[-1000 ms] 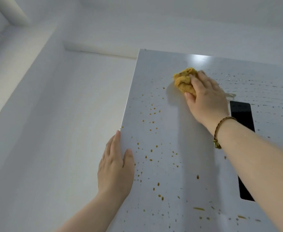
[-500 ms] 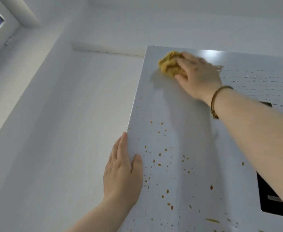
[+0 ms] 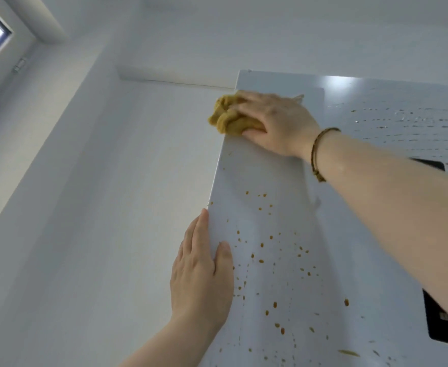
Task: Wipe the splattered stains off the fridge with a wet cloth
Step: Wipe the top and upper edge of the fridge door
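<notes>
Two hands are at work on the fridge (image 3: pixel 284 181): the right hand (image 3: pixel 276 123) presses a bunched yellow cloth (image 3: pixel 228 119) flat against the door at its upper left corner, so far over that part of the cloth hangs past the left edge, while the left hand (image 3: pixel 201 276) lies open and flat along that same left edge lower down, fingers on the side face and thumb on the front, apparently steadying the door. The right grip is a loose, palm-down hold closed on the cloth, fingers spread over it rather than clenched. The step in hand looks like wiping the top band of the door; the strip under and just below the cloth shows almost no marks. The stains (image 3: pixel 261 245) are small brown-orange drops and short streaks, scattered thickly from mid-door down to the lower edge of view, with faint pale droplets toward the upper right. The next move probably calls for drawing the cloth downward into that speckled zone with steady pressure, overlapping passes so the drops lift rather than smear.
</notes>
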